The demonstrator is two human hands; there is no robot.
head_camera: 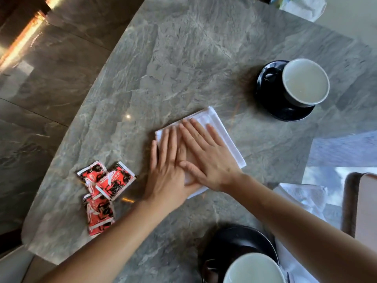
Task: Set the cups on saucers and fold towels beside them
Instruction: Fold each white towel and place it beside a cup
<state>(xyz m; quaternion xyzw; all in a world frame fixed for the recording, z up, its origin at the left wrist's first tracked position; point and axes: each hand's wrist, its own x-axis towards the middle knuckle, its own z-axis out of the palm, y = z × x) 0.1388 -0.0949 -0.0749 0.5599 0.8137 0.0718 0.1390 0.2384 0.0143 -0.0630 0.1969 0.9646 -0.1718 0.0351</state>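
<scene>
From the head view, a folded white towel lies in the middle of the grey marble surface, with the left hand and right hand pressing flat on it side by side, fingers straight and holding nothing. A cup stands on a black saucer beyond the towel to the right, and a second cup sits on its saucer at the near edge. Three red packets lie left of the hands.
</scene>
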